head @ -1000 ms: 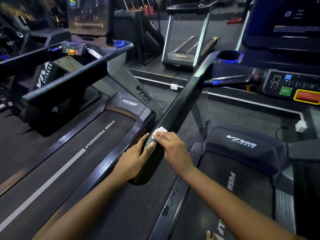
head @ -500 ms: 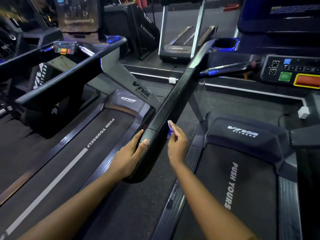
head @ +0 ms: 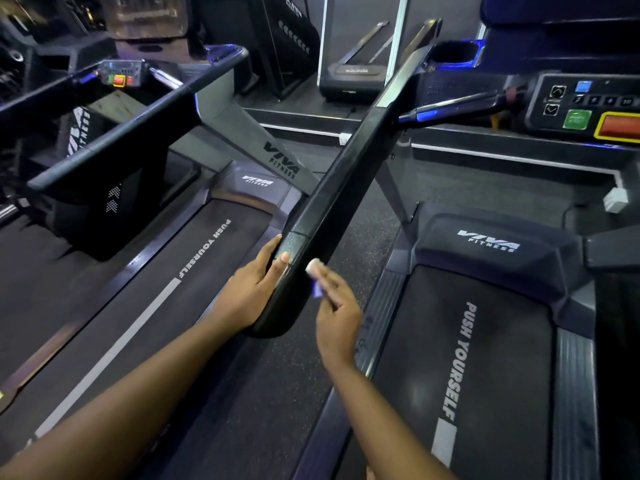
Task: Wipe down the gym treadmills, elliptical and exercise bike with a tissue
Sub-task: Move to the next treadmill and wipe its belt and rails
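The left hand point(head: 254, 292) holds the near end of the black treadmill handrail point(head: 341, 188), and the right hand point(head: 337, 315) pinches a small white tissue point(head: 313, 265) against the rail's right side, close to the left thumb

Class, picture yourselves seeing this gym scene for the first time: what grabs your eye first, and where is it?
A black handrail cuts diagonally through the middle, its near end held by the left hand, while the right hand pinches a small tissue at its right edge. At upper right, a green button and red button stand out on a console.
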`<state>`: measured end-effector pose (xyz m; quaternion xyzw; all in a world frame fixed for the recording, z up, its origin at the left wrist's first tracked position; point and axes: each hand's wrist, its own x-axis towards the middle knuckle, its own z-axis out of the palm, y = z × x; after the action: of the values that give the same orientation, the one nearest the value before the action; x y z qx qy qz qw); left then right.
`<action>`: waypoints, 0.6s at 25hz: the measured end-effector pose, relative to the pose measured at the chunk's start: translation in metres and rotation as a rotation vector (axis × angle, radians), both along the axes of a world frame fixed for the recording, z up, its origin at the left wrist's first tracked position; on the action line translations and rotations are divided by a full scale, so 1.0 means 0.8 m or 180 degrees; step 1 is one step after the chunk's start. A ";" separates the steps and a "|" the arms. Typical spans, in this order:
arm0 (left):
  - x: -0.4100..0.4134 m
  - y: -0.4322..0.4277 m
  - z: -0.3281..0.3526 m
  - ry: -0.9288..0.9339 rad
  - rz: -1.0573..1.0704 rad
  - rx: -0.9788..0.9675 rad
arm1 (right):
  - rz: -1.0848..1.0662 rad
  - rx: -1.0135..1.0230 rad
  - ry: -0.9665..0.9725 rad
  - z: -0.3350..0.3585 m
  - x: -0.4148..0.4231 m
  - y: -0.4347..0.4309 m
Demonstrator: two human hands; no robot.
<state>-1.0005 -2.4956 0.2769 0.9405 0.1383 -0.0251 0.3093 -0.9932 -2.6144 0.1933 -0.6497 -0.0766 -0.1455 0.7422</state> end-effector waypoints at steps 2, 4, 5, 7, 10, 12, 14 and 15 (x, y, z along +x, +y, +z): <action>0.001 0.001 -0.001 -0.0023 0.0006 0.0033 | -0.0219 0.0083 0.0069 0.006 0.047 -0.006; 0.001 0.002 -0.002 -0.0027 -0.0012 0.0030 | -0.0239 -0.0018 0.0077 0.014 0.080 -0.004; 0.002 0.002 -0.003 -0.0023 -0.0016 0.0040 | -0.0251 -0.0095 0.0038 0.017 0.085 0.001; 0.003 0.002 -0.005 -0.0023 -0.0012 0.0057 | -0.0356 -0.0156 -0.0021 0.019 0.069 0.013; 0.003 0.002 -0.007 -0.0095 -0.0018 -0.0027 | -0.0366 -0.0048 -0.0020 0.014 0.005 0.027; 0.002 0.004 -0.008 -0.0146 -0.0020 -0.0125 | -0.0183 0.0074 -0.0084 0.010 -0.033 0.030; 0.003 0.006 -0.011 -0.0156 -0.0024 -0.0113 | -0.0167 0.0190 -0.0064 0.001 -0.029 0.024; 0.005 0.007 -0.013 -0.0140 -0.0046 -0.0051 | -0.0309 0.0273 0.0075 -0.003 -0.011 0.019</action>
<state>-0.9968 -2.4898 0.2667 0.9393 0.1245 -0.0077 0.3196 -1.0019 -2.5990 0.1907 -0.6219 -0.0299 -0.1768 0.7623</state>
